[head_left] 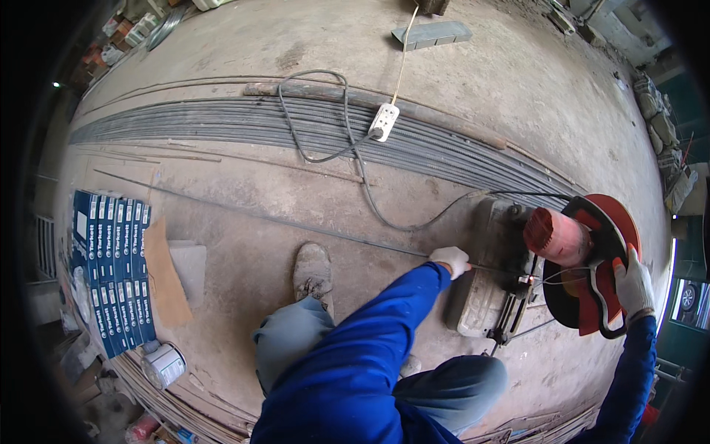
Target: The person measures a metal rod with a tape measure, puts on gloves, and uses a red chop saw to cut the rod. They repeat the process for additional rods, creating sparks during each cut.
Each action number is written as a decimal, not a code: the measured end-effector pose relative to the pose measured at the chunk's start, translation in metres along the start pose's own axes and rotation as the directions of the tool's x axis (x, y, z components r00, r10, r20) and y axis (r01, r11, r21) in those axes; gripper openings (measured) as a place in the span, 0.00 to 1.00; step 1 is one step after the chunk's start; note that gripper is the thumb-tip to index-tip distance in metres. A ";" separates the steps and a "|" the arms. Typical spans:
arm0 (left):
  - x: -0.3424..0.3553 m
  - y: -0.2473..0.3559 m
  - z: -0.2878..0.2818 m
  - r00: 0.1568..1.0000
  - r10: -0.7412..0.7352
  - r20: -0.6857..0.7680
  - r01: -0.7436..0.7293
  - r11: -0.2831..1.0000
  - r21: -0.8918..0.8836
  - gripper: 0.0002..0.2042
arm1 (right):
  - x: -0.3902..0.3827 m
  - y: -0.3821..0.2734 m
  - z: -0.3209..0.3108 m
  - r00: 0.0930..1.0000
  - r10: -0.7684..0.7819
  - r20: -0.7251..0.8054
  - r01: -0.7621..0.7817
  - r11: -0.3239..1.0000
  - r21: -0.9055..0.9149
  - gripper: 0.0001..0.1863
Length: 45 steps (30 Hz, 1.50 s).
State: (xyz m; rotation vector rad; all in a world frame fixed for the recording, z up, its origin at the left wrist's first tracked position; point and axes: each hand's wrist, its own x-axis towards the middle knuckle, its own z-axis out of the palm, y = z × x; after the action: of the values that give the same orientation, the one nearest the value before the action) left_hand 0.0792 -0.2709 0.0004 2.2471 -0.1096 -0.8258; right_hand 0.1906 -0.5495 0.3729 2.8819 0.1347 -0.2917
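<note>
A red chop saw with a large dark disc stands at my right on a worn grey metal base. My right hand, in a white glove, is closed around the saw's handle. Left of the base, my gloved left hand grips a long thin steel rod. The rod runs from far left across the floor and over the base to the saw's vise. Where the disc stands relative to the rod is hard to make out.
Beyond the rod lies a bundle of ribbed steel bars. A white power strip rests on it, with a dark cable looping toward the saw. Stacked blue boxes, a cardboard piece and a paint can stand at left.
</note>
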 end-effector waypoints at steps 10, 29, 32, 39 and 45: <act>-0.114 -0.175 -0.122 0.986 -0.068 0.150 0.005 0.924 0.383 0.23 | 0.040 -0.008 -0.025 0.998 -0.059 0.030 0.061 0.997 -0.049 0.26; -0.074 -0.169 -0.169 0.984 0.156 -0.085 -0.115 0.924 0.364 0.19 | 0.013 -0.047 -0.042 0.949 -0.124 -0.289 0.084 0.986 -0.147 0.18; -0.070 -0.174 -0.164 0.995 0.076 -0.057 -0.051 0.934 0.354 0.19 | -0.075 -0.017 -0.017 0.573 -0.249 -0.781 0.347 0.937 -0.044 0.19; -0.073 -0.171 -0.175 0.989 -0.134 -0.064 0.137 0.990 0.045 0.16 | -0.190 0.053 0.268 0.554 0.824 -0.118 -0.408 0.393 0.824 0.12; -0.093 -0.093 -0.167 0.994 -0.098 0.038 0.085 0.960 0.266 0.15 | -0.192 0.048 0.490 0.534 0.760 0.370 -0.798 0.309 0.518 0.23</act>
State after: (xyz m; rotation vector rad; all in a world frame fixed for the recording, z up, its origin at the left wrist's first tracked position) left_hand 0.0898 -0.0732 0.0765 2.4971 -0.1480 -0.9659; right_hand -0.0824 -0.7296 -0.0426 3.0679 -1.6994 -0.2360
